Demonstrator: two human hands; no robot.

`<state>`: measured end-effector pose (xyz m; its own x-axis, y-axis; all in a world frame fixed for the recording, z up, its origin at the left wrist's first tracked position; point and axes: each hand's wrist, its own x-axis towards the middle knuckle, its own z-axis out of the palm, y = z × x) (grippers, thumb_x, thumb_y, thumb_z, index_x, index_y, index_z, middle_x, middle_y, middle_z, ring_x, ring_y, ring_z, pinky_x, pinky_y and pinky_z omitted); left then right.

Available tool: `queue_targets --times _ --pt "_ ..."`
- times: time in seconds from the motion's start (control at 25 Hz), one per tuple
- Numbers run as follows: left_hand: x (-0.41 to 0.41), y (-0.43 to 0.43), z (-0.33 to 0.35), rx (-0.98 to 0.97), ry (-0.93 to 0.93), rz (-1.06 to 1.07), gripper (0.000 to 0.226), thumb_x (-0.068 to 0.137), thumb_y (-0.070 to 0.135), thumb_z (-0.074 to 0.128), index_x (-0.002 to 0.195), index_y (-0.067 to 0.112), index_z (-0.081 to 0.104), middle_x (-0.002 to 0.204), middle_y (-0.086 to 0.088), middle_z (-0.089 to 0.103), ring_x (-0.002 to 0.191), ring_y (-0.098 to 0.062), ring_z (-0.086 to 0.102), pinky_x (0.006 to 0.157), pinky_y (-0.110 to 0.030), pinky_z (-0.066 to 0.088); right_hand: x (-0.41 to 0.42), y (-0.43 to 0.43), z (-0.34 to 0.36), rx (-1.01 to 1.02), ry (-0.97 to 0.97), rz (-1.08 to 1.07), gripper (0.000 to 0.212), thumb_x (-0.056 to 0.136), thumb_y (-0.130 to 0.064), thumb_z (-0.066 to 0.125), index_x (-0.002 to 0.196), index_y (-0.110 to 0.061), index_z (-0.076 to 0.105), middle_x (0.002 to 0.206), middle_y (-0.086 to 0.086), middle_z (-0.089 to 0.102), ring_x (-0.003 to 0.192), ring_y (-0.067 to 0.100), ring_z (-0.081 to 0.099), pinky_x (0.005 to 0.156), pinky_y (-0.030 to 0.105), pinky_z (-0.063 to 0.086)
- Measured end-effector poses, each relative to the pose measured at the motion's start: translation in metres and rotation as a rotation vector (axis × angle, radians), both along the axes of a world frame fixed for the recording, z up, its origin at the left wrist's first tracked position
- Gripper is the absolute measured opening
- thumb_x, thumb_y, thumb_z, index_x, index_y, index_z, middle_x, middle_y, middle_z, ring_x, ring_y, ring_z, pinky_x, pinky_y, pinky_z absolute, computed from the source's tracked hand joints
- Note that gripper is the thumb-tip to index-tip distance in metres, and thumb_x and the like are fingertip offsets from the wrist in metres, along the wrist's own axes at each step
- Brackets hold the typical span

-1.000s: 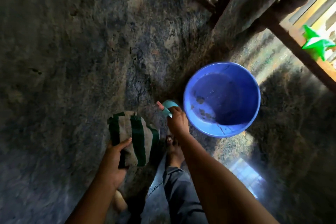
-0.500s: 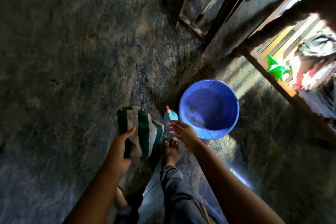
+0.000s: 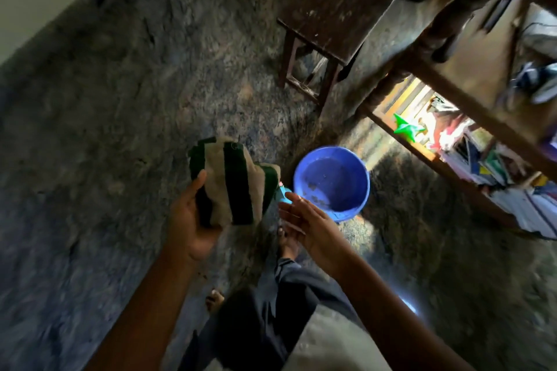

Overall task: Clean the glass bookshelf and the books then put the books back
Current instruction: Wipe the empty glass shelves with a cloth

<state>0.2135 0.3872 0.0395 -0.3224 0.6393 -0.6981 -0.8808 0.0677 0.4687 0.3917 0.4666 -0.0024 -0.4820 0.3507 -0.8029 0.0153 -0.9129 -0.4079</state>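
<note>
My left hand (image 3: 193,220) grips a folded cloth (image 3: 232,184) of soft weave with dark green and beige stripes, thumb across its front. My right hand (image 3: 310,223) is spread, fingers straight, holding nothing, just beside the round blue plastic basin (image 3: 337,169) on the mottled stone floor (image 3: 120,129). The books (image 3: 518,205) lie stacked in the wooden-framed bookshelf (image 3: 422,155) at right, well apart from both hands. Open floor extends left.

Showing only a sliver of teal bottle (image 3: 283,191) behind the striped cloth (image 3: 232,187); blurring the books (image 3: 512,190), cropping them at right.
</note>
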Motion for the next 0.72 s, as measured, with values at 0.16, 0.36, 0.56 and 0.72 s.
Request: queue_targets --times 0.16,0.36,0.56,0.72 --pt "0.012 -0.014 0.04 0.117 0.002 -0.013 0.045 0.071 0.034 0.071 0.111 0.012 0.07 0.117 -0.012 0.066 0.109 -0.027 0.062 0.083 -0.04 0.055 -0.014 -0.02 0.039 -0.076 0.137 0.083 0.04 0.07 -0.051 0.071 0.099 -0.024 0.069 0.087 -0.001 0.068 0.076 0.011 0.062 0.07 0.025 0.047" --pt "0.023 -0.024 0.062 -0.05 0.287 -0.071 0.032 0.085 0.009 0.052 0.115 0.013 0.062 0.102 -0.008 0.071 0.088 -0.022 0.068 0.059 -0.03 0.057 -0.02 -0.016 0.07 0.09 0.193 -0.012 0.031 0.073 -0.022 0.063 0.099 -0.004 0.064 0.084 0.008 0.073 0.074 0.015 0.07 0.059 0.025 0.055" --pt "-0.001 -0.039 0.056 -0.257 0.345 -0.115 0.058 0.092 0.005 0.051 0.143 0.025 0.033 0.115 -0.011 0.061 0.095 -0.027 0.063 0.058 -0.032 0.055 -0.02 0.004 0.08 0.181 0.168 -0.034 0.033 0.067 -0.02 0.067 0.096 -0.005 0.062 0.094 0.016 0.068 0.089 0.027 0.065 0.09 0.044 0.048" --pt "-0.02 -0.052 0.052 -0.316 0.394 -0.219 0.037 0.096 0.015 0.047 0.133 0.02 0.044 0.1 0.001 0.063 0.077 -0.016 0.063 0.071 -0.034 0.048 -0.04 0.021 0.07 0.413 -0.024 0.122 0.037 0.074 -0.023 0.073 0.1 0.001 0.063 0.097 0.017 0.068 0.091 0.028 0.066 0.083 0.04 0.053"
